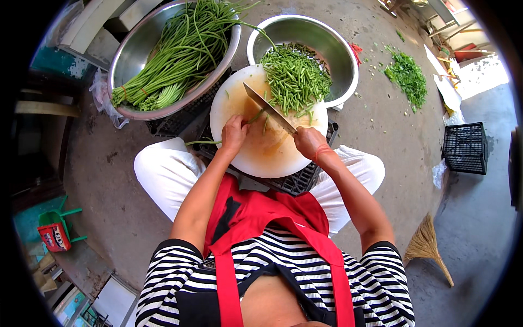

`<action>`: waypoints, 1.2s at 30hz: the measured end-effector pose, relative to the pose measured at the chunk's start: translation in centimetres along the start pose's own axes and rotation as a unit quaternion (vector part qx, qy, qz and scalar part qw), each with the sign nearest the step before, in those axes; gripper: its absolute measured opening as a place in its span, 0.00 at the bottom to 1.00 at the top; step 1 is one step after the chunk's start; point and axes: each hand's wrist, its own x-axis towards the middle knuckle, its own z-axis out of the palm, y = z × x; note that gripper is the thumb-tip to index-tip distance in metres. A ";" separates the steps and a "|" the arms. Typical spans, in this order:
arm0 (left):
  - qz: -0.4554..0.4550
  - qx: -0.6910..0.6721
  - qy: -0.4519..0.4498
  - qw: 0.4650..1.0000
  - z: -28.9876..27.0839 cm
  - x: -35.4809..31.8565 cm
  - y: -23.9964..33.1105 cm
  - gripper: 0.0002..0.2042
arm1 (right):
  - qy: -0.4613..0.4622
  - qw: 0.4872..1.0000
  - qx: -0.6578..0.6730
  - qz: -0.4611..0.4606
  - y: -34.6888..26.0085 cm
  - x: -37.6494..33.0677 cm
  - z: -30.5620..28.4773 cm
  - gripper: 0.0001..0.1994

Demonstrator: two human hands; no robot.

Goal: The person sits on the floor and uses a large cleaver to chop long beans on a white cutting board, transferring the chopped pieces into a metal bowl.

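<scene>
My right hand (309, 143) is closed around the handle of a kitchen knife (268, 108), its long blade angled away to the left over a round white cutting board (261, 166). Pinched in my left hand (235, 134) are thin green stalks that look like garlic scapes (256, 115); their front ends lie beside the blade. A long tail of stalk (200, 143) trails out left of that hand. Short cut pieces (297, 76) are heaped at the board's far right and spill over into a steel basin (346, 60).
A larger metal basin (121, 62) at far left holds long green stalks, some banded. Black crates (297, 182) support the board. Chopped greens (406, 79) lie on the floor at right, with another black crate (464, 148) and a straw broom (425, 240). A green stool (57, 223) stands left.
</scene>
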 end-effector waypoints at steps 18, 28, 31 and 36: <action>-0.047 0.028 -0.032 0.998 -0.9 0.0 1.0 0.08 | 0.026 0.999 0.038 -0.024 0.9 1.7 4.4 0.13; 0.016 0.004 -0.012 1.000 1.9 4.2 1.5 0.06 | 0.077 0.996 0.032 -0.019 10.1 11.5 -4.9 0.16; 0.061 -0.001 -0.001 0.998 3.2 6.8 3.1 0.05 | 0.144 0.988 -0.048 -0.024 9.1 13.1 -6.7 0.15; 0.150 0.003 -0.003 0.989 4.6 9.4 7.0 0.07 | 0.205 0.975 0.082 -0.034 9.1 12.0 -5.6 0.14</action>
